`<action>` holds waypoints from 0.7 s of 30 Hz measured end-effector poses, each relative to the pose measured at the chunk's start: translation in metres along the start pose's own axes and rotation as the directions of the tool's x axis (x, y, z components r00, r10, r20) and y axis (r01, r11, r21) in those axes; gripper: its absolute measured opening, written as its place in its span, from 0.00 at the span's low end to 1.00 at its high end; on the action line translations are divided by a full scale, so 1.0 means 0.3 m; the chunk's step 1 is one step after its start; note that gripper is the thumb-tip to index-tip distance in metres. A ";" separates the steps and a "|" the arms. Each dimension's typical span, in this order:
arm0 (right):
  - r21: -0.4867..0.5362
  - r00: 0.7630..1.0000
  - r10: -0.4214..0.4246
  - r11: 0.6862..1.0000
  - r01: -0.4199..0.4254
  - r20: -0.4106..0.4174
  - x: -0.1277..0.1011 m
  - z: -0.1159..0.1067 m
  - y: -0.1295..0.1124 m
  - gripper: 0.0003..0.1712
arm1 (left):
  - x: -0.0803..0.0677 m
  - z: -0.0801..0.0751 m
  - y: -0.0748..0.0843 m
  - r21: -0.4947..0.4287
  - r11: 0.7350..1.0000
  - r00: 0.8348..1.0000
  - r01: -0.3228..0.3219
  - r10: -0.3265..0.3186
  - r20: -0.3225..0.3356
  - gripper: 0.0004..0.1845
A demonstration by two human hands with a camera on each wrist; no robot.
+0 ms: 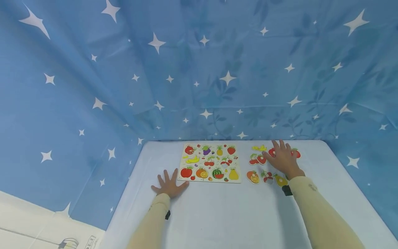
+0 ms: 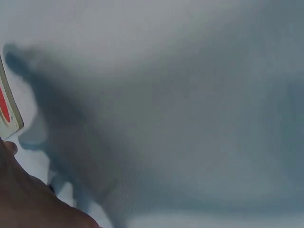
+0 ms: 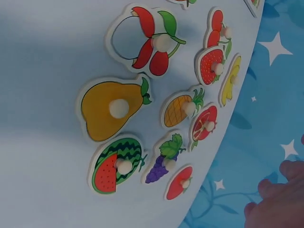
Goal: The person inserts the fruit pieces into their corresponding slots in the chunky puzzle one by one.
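Note:
A fruit puzzle board [image 1: 209, 162] lies flat near the table's far edge, with printed fruit shapes in its recesses. My left hand [image 1: 169, 184] lies flat on the table, fingers spread, its thumb at the board's near left corner [image 2: 8, 108]. To the right of the board lie several loose knobbed fruit pieces. Among them are a pear [image 3: 107, 110], a watermelon [image 3: 116, 164], grapes [image 3: 164, 159], a pineapple [image 3: 183, 108] and a strawberry [image 3: 211, 64]. My right hand [image 1: 280, 156] is spread over these pieces with straight fingers, covering some. It grips none of them.
The pale blue table [image 1: 224, 214] ends just behind the board and pieces. A blue star-print cloth [image 1: 199, 76] hangs behind and to both sides. An orange piece [image 1: 253, 176] and a banana piece [image 1: 259, 148] lie at the edges of the loose group.

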State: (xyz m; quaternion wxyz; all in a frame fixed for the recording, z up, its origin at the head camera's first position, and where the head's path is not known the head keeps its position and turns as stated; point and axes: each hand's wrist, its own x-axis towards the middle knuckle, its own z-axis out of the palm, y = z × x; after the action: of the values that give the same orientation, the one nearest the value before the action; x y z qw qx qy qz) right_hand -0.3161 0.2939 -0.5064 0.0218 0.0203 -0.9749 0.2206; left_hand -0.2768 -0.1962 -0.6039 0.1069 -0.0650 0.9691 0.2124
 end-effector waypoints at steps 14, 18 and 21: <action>0.025 0.992 0.108 0.994 -0.110 0.065 0.095 0.027 0.087 0.40 | 0.038 0.088 -0.020 -0.084 0.996 0.995 0.017 -0.025 -0.093 0.57; 0.054 0.983 0.172 0.983 -0.176 0.071 0.106 0.018 0.125 0.36 | 0.046 0.104 -0.025 -0.060 0.998 0.995 0.012 -0.018 -0.103 0.58; 0.089 0.971 0.225 0.969 -0.232 0.084 0.106 0.011 0.140 0.34 | 0.049 0.114 -0.024 -0.054 0.999 0.994 0.002 -0.008 -0.113 0.57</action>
State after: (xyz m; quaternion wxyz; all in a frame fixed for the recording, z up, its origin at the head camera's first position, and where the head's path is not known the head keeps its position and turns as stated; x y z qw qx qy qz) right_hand -0.3499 0.3295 -0.5257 -0.0404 -0.0830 -0.9588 0.2685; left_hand -0.2837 -0.1893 -0.6407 0.0508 -0.0823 0.9673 0.2343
